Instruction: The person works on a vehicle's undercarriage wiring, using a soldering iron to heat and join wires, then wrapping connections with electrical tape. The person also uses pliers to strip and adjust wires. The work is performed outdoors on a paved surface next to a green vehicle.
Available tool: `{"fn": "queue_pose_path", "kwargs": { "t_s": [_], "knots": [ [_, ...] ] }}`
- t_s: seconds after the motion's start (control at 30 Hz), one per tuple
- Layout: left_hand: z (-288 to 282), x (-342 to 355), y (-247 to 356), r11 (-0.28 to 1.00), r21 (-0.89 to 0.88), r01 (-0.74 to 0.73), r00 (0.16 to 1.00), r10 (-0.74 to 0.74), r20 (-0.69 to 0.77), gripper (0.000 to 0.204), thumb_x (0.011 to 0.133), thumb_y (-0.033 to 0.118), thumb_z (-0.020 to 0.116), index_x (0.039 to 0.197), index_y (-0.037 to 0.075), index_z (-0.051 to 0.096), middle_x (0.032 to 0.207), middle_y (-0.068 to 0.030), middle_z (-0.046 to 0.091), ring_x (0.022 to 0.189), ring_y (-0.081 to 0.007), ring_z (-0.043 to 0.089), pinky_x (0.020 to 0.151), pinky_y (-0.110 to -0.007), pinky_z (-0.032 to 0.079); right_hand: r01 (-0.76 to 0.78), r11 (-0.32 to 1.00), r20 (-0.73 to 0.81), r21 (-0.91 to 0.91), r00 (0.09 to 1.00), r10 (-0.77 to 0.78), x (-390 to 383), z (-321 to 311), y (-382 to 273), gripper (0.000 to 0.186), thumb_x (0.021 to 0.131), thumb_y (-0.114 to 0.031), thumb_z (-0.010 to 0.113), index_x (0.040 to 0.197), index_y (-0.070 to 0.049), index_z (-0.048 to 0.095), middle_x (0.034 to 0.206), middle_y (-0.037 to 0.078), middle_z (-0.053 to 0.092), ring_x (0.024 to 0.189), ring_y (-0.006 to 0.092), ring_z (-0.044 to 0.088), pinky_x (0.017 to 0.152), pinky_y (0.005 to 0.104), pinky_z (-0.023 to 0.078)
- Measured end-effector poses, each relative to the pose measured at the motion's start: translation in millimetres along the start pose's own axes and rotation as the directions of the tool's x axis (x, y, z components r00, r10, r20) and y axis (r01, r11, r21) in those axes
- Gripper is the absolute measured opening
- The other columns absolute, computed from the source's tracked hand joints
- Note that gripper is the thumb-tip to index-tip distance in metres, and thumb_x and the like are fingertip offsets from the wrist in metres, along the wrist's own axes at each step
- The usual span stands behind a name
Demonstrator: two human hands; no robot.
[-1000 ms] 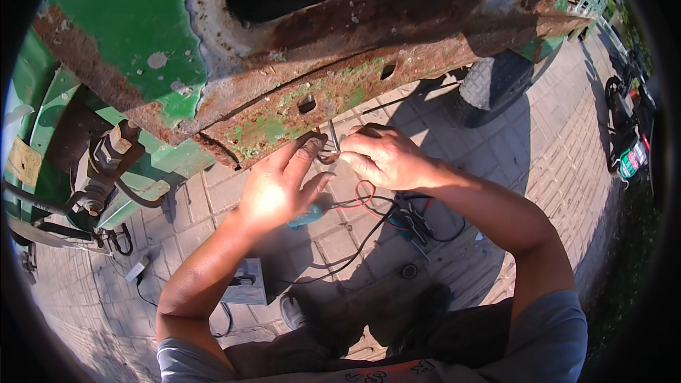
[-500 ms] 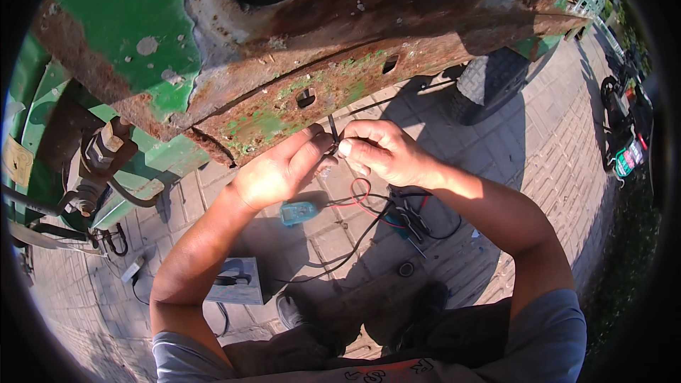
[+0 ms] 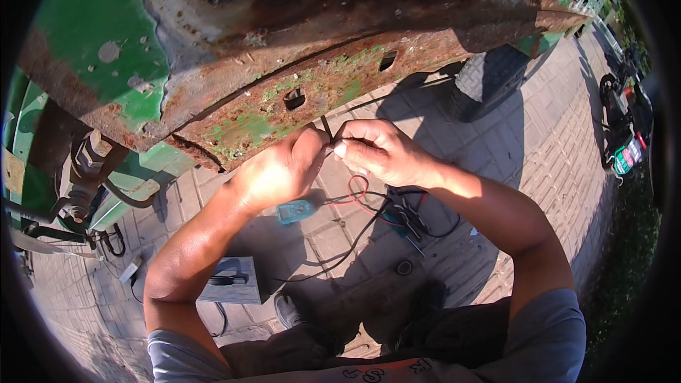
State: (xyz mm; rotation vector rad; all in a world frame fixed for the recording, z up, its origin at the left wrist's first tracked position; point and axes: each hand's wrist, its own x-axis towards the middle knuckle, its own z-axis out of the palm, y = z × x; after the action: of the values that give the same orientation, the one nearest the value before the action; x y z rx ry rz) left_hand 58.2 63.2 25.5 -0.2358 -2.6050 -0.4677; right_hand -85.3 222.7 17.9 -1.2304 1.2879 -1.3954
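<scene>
My left hand [image 3: 287,167] and my right hand [image 3: 376,152] meet just below the rusty, green-flecked beam [image 3: 266,124] of a vehicle. Both are closed, fingertips pinched together on a thin dark wire [image 3: 326,126] that runs down from under the beam; its lower end is hidden in my fingers. On the paving beneath them lie a teal meter [image 3: 294,211] with red and black leads [image 3: 358,193], and a dark bundle of tools [image 3: 406,218] with a thin metal shaft poking out.
A grey box [image 3: 230,287] and a pale adapter [image 3: 130,271] sit at lower left, near my shoes [image 3: 291,308]. A dark ring [image 3: 404,267] lies on the paving. A tyre [image 3: 479,89] is behind the beam; metal fittings [image 3: 92,152] project at left; a parked two-wheeler [image 3: 624,120] stands at far right.
My left hand has rotated and closed in against my right fingertips, covering the wire's end and uncovering more of the teal meter. The beam has shifted slightly left in the picture.
</scene>
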Motion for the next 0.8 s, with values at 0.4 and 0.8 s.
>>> {"fn": "queue_pose_path", "kwargs": {
  "t_s": [0.4, 0.8],
  "knots": [
    [-18, 10, 23, 0.83, -0.311, 0.463, 0.885, -0.417, 0.207, 0.026, 0.096, 0.02, 0.051, 0.081, 0.0, 0.052, 0.064, -0.0022, 0.05, 0.056, -0.0127, 0.04, 0.051, -0.029, 0.038, 0.515, 0.078, 0.401, -0.854, 0.745, -0.532, 12, -13, -13, 0.013, 0.071, -0.015, 0.062, 0.081, -0.006, 0.059, 0.073, 0.003, 0.05, 0.072, 0.0182, 0.055, 0.072, 0.033, 0.041],
    [-13, -2, 9, 0.599, -0.477, 0.643, 0.766, -0.521, 0.377, 0.039, 0.087, 0.032, 0.066, 0.108, 0.0, 0.057, 0.077, -0.0049, 0.051, 0.059, -0.0109, 0.044, 0.05, -0.026, 0.037, 0.415, 0.274, 0.214, -0.868, 0.809, -0.548, 3, -14, 11, 0.013, 0.076, -0.013, 0.064, 0.087, -0.008, 0.06, 0.083, 0.004, 0.057, 0.076, 0.0229, 0.056, 0.075, 0.0346, 0.043]
  ]
}}
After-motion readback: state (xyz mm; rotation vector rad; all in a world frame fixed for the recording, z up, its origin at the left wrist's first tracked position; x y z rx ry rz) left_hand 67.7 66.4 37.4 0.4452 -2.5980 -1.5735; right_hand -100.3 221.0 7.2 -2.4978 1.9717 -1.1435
